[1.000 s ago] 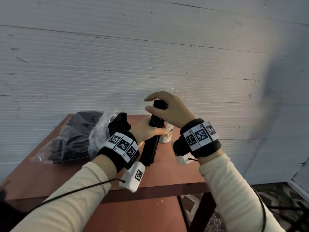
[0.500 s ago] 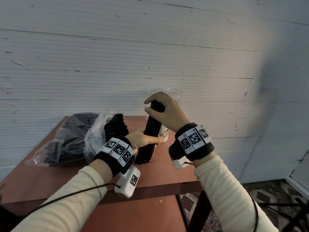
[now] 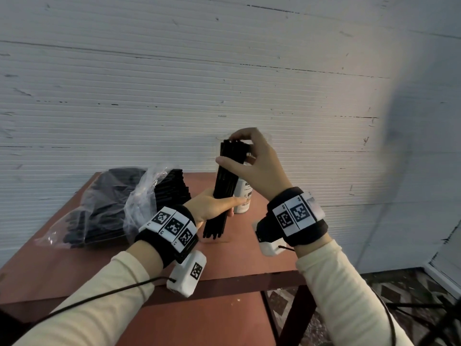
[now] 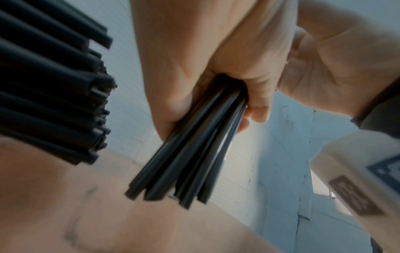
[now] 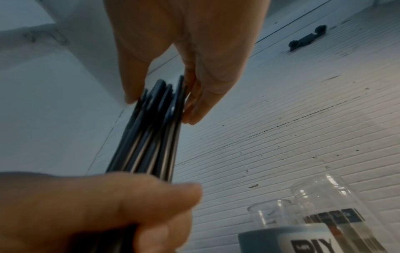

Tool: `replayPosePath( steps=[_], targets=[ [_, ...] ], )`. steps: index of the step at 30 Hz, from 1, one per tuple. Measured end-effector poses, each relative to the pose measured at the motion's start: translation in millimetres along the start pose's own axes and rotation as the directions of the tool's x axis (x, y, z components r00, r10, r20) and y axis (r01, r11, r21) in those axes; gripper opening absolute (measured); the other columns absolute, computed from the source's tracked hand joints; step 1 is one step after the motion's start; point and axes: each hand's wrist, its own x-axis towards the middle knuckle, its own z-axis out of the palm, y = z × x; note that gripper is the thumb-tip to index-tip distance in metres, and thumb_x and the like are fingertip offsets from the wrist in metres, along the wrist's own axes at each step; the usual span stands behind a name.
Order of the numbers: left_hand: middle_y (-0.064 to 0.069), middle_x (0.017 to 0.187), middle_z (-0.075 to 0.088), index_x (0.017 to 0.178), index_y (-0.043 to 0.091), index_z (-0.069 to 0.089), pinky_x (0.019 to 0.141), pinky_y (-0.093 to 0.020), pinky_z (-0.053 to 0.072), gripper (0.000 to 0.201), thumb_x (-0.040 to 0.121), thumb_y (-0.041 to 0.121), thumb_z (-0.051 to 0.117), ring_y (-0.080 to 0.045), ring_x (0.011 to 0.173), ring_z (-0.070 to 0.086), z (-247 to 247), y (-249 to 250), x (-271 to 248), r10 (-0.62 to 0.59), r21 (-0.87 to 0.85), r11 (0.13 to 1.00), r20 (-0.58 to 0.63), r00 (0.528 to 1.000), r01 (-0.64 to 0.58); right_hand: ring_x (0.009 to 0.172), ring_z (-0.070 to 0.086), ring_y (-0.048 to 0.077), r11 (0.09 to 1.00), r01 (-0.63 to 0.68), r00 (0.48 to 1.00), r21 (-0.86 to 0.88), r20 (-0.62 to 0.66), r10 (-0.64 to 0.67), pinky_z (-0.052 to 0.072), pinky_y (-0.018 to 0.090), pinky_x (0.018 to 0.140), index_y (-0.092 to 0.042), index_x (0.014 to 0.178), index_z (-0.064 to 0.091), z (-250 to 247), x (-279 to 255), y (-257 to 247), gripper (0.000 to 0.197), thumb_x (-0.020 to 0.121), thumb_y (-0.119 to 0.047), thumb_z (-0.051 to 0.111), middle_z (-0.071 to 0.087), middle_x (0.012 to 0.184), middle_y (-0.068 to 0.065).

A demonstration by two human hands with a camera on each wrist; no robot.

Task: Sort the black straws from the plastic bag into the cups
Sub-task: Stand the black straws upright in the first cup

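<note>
A bundle of black straws [image 3: 225,188] stands nearly upright, its lower ends at the red-brown table [image 3: 237,258]. My left hand [image 3: 219,204] grips the bundle round its lower half; the left wrist view shows the fingers wrapped round the straws [image 4: 190,145]. My right hand [image 3: 239,151] pinches the top ends between thumb and fingers, as the right wrist view shows on the straws [image 5: 151,130]. Behind the bundle stands a clear cup [image 3: 243,198] with a white label. Two clear cups [image 5: 324,210] show side by side in the right wrist view. The plastic bag [image 3: 99,208] of black straws lies at the left.
The open end of the bag, with straw ends sticking out [image 4: 65,89], lies just left of my left hand. A white ribbed wall [image 3: 224,83] runs right behind the table. The table's front edge [image 3: 224,283] is near my wrists, with floor at the right.
The right hand has gone from wrapping the top of the bundle to pinching its ends with the fingertips. The left hand keeps its grip lower down.
</note>
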Motion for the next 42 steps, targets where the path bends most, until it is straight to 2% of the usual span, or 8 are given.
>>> replayPosePath(
  steps=[6,10,14,18,22,29,38,42],
  targets=[
    [-0.002,0.075,0.062,0.074,0.015,0.062,0.087,-0.034,0.052,0.02,0.088,0.028,0.069,-0.017,0.081,0.063,-5,29,-16,0.136,0.028,0.989,0.265,0.955,-0.149,0.104,0.06,0.01,0.982,-0.172,0.948,-0.076,0.26,0.186,0.051,0.028,0.089,-0.028,0.119,0.053,-18,-8,3,0.063,0.067,-0.049,0.081,0.06,0.112,-0.009],
    [-0.006,0.073,0.062,0.073,0.009,0.062,0.089,-0.036,0.051,0.021,0.088,0.021,0.069,-0.019,0.079,0.061,-1,32,-19,0.062,0.068,0.992,0.46,0.886,-0.104,0.083,0.063,0.003,0.982,-0.175,0.858,-0.075,0.477,0.189,0.05,0.021,0.075,-0.016,0.104,0.066,-15,-16,11,0.032,0.078,-0.03,0.079,0.063,0.083,-0.017],
    [0.004,0.075,0.061,0.08,0.013,0.063,0.077,-0.03,0.052,0.013,0.084,0.019,0.075,-0.014,0.076,0.06,7,33,-10,0.127,-0.022,0.991,0.423,0.897,-0.13,0.074,0.061,0.022,0.986,-0.164,0.912,-0.017,0.379,0.159,0.051,0.044,0.07,0.007,0.084,0.061,-21,-16,12,0.024,0.082,-0.014,0.072,0.061,0.079,0.022],
    [0.013,0.096,0.065,0.107,0.034,0.053,0.074,-0.027,0.053,0.054,0.065,0.041,0.086,-0.01,0.088,0.067,17,38,6,0.176,-0.014,0.984,0.042,0.983,-0.176,0.06,0.057,0.002,0.981,-0.166,0.977,0.096,0.15,0.15,0.044,0.014,0.055,0.002,0.08,0.061,-36,-5,10,0.006,0.083,0.005,0.065,0.059,0.066,-0.002],
    [0.003,0.131,0.036,0.133,0.032,0.03,0.098,-0.031,0.039,0.099,0.055,0.042,0.09,-0.012,0.122,0.04,16,29,41,0.266,0.148,0.962,-0.304,0.915,-0.23,0.055,0.054,-0.001,0.971,-0.154,0.964,0.181,-0.188,0.188,0.04,0.011,0.049,-0.005,0.082,0.061,-56,18,23,0.006,0.083,-0.003,0.067,0.059,0.066,-0.006],
    [-0.01,0.143,0.04,0.148,0.014,0.01,0.106,-0.046,0.041,0.149,0.029,0.058,0.088,-0.029,0.13,0.043,-4,5,97,-0.127,0.252,0.953,-0.164,0.978,0.166,0.056,0.054,0.001,0.97,-0.176,0.903,0.169,-0.364,0.228,0.043,0.015,0.049,0.0,0.086,0.061,-59,49,49,0.013,0.083,-0.01,0.069,0.059,0.072,0.001],
    [0.0,0.098,0.075,0.099,0.016,0.07,0.087,-0.037,0.055,0.049,0.056,0.027,0.091,-0.017,0.096,0.07,-8,5,92,-0.038,0.204,0.979,0.089,0.995,0.019,0.054,0.051,0.009,0.914,-0.387,0.922,-0.117,-0.029,0.387,0.041,0.018,0.047,-0.009,0.073,0.054,-32,62,77,0.018,0.079,-0.015,0.069,0.052,0.064,0.001],
    [-0.003,0.104,0.072,0.109,0.013,0.064,0.088,-0.036,0.055,0.061,0.055,0.021,0.092,-0.018,0.099,0.068,-6,5,81,-0.029,0.151,0.988,0.071,0.997,0.018,0.045,0.041,0.009,0.822,-0.486,0.839,-0.298,0.105,0.534,0.03,0.016,0.037,-0.013,0.066,0.049,-21,61,87,0.025,0.076,-0.02,0.07,0.045,0.055,-0.003]
  ],
)
